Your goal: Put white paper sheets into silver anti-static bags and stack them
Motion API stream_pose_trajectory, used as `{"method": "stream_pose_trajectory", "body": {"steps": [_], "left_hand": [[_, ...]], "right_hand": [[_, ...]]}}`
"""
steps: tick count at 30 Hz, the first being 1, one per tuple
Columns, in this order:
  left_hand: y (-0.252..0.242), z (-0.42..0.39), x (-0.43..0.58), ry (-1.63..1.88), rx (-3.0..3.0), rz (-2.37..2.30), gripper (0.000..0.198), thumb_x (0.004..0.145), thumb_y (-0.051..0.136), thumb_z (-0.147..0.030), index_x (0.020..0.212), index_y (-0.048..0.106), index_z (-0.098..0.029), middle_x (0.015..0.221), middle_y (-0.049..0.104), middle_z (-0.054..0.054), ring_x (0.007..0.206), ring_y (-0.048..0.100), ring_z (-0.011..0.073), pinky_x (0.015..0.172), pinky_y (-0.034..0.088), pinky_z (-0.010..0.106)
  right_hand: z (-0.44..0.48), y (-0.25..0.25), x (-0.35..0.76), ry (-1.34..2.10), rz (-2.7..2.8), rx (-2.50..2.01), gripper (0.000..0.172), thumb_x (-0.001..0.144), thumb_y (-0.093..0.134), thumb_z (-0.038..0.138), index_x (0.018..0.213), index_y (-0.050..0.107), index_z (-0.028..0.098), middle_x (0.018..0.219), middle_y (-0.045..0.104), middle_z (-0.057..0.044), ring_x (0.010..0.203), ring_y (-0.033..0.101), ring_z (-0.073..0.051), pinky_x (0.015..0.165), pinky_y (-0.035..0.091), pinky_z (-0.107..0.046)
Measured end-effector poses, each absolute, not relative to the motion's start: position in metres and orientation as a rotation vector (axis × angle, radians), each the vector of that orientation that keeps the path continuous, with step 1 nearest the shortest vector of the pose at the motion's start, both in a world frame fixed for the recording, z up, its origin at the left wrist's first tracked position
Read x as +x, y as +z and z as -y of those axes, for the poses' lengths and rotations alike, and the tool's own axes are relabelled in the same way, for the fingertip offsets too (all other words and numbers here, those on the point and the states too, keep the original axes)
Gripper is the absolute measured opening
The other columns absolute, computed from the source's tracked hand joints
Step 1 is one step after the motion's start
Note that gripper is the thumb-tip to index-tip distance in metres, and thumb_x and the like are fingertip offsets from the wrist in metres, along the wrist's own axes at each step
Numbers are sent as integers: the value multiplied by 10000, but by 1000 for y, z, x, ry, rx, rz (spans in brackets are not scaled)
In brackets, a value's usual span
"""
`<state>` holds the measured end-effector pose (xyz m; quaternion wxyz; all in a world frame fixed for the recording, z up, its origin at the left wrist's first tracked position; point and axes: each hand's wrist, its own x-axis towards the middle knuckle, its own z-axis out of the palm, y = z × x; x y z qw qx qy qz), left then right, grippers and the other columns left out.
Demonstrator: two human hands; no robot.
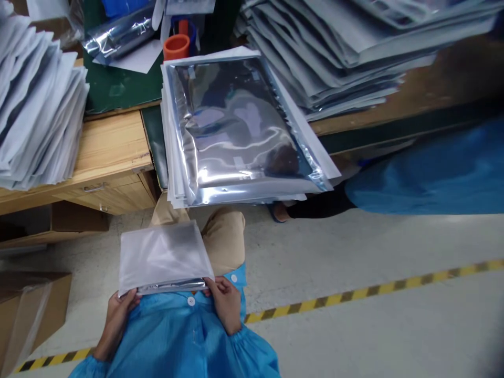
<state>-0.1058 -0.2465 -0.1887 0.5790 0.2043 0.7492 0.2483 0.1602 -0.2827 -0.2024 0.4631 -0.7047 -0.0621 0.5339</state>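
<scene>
Okay, on my feed the left hand (117, 318) and the right hand (224, 304) sit apart, each clamped on a lower corner of a frosted white pouch (163, 256). A strip of silver anti-static bag (171, 286) shows along the pouch's near edge, between the two hands. I'm seeing the pouch held low against the front of a blue smock (181, 336), over khaki trousers (227, 236), and just nearer the wearer than my landmark, a stack of silver anti-static bags (236, 126).

That stack overhangs the edge of a pale wooden desk (110, 144) and lies well apart from both hands. Left of it, across the desk, sits a tall pile of white pouches (35, 105). Beyond it, a green mat (118, 89) carries a loose silver bag (116, 42), and an orange cup (176, 47) stands just past the stack's far edge. To its right, a bigger heap of grey bags (334, 52) leans close against it.

Below and right of the stack, I can make out a co-worker's blurred blue sleeve (429, 173), with a sandalled foot (279, 212) near the stack's lower edge. Yellow-and-black floor tape (354, 294) runs across the concrete nearer the camera, and a cardboard box (27, 315) sits off to the lower left.
</scene>
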Motion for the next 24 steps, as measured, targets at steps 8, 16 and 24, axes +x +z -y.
{"method": "stream_pose_trajectory", "body": {"steps": [8, 16, 24], "left_hand": [[-196, 241, -114, 582, 613, -1714, 429, 562, 780, -544, 527, 628, -145, 504, 616, 32, 515, 584, 148, 552, 500, 231], [-191, 184, -130, 684, 344, -1506, 595, 616, 780, -476, 1096, 621, -164, 1104, 689, 115, 1075, 618, 273, 878, 514, 334], [-171, 194, -101, 487, 360, -1512, 651, 547, 869, -337, 1103, 591, -143, 925, 735, 118, 815, 705, 285, 643, 569, 316]], "right_hand": [[285, -215, 159, 1395, 221, -1607, 425, 602, 778, 540, 836, 640, 212, 572, 689, 9, 524, 632, -206, 590, 520, -331], [278, -214, 193, 1713, 272, -1338, 527, 714, 730, 446, 1186, 580, 268, 1141, 695, -44, 1076, 616, -236, 923, 482, -370], [271, -217, 192, 1863, 404, -1266, 518, 520, 881, 363, 960, 683, 177, 723, 725, -13, 583, 642, -181, 543, 519, -296]]}}
